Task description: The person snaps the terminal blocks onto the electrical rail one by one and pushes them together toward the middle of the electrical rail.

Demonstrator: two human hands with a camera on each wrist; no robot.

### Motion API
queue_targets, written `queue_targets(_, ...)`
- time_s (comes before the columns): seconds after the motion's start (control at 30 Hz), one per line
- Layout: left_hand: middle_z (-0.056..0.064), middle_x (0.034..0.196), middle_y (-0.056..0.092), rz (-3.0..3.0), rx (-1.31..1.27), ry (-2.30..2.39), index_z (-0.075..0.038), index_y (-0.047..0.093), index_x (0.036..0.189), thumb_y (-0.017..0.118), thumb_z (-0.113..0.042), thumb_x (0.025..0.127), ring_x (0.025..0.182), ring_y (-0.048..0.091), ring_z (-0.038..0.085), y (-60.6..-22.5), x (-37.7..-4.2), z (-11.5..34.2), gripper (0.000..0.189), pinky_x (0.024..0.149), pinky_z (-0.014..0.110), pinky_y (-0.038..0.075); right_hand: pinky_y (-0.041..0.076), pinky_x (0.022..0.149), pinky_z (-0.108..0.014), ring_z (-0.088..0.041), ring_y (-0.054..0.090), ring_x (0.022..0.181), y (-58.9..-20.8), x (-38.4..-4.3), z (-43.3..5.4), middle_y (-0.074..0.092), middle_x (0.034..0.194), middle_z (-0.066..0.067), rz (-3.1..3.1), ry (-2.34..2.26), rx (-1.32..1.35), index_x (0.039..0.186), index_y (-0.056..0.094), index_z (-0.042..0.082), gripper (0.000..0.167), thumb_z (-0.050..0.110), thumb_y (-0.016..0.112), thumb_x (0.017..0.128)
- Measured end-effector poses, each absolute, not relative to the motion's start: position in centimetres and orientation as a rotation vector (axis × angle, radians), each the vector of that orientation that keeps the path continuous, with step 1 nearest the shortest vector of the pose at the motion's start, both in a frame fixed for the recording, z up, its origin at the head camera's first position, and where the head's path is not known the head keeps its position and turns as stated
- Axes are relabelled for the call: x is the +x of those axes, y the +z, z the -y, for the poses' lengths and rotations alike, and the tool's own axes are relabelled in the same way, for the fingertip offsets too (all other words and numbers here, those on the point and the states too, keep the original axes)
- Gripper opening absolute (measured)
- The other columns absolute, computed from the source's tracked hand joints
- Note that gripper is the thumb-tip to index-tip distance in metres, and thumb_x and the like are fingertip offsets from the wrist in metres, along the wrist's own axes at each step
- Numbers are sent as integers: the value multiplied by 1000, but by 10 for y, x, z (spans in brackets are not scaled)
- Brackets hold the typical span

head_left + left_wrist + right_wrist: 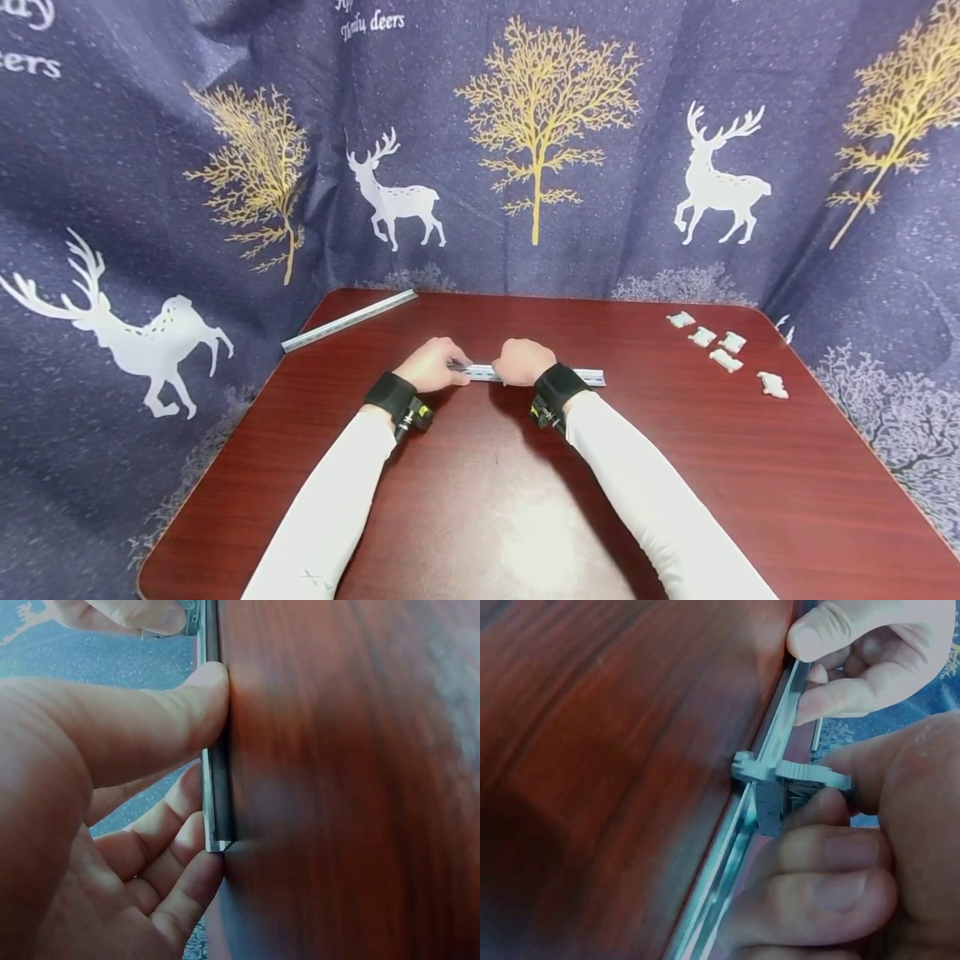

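Key relation: small pale-grey plastic clip [769, 804] is sitting crosswise on the long silver slotted metal rail [482, 373], w/ the rail's long axis running L–R in front of the person, R end angling slightly nearer. Clip is lying right at the R hand's [523, 362] fingertips, so R is the nearer hand; L hand [433, 365] is holding farther along, at the rail's L end.

R fingers are curling in and pinching the clip from the far side of the rail; thumb vs index contact is partly hidden. L thumb and fingers are clamping the rail b/w them, thumb on the near side, one fingertip resting just by the cut end. Rail is spanning both hands and sticking out past the R wrist, over the dark red-brown wood-grain table [450, 483]; can't tell if it's lying flat or slightly raised.

Looks: rail is showing a shiny channel profile w/ raised lips and a row of slots. Clip is looking blocky, w/ a ribbed arm pointing toward the R hand; can't tell if it's fully seated.

Elsewhere, a 2nd silver metal rail [349, 321] is lying diagonally back L, and 5 small white plastic pieces [726, 360] are lying back R.
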State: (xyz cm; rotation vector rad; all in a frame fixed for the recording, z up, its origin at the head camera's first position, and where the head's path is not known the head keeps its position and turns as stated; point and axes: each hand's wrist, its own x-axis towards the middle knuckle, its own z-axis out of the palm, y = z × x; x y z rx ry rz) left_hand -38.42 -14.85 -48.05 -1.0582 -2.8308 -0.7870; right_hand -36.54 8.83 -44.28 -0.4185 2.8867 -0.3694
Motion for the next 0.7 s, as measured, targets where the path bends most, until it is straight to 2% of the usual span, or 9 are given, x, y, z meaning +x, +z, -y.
queue_targets(0.17,1,101,80,2830,-1053,-796,-9,88,114,92,-22,90,98,68,25,-482,-386,149,27,93,42,54,62,76,-54,-25,71,84,-444,-361,-88,78,95,-7,-2929,-364,-407,86,78,14,33,34,60,105)
queue_targets(0.23,3,101,80,2862,-1019,-776,-7,88,113,92,-17,88,99,68,26,-474,-378,146,27,93,44,55,62,77,-54,-25,72,85,-445,-359,-88,79,97,-8,-2936,-369,-401,86,78,14,33,34,60,105)
queue_targets(0.6,3,101,81,2869,-991,-728,-8,88,112,93,-16,88,97,68,25,-473,-376,143,26,90,40,54,63,82,-57,-29,76,93,-453,-363,-89,81,108,-12,-2941,-390,-400,97,82,11,36,35,58,108)
queue_targets(0.7,3,101,81,2872,-988,-743,-8,88,112,93,-16,88,97,68,25,-474,-377,143,26,91,40,54,63,82,-55,-28,75,93,-467,-371,-95,81,108,-10,-2949,-418,-442,99,83,12,39,38,54,109)
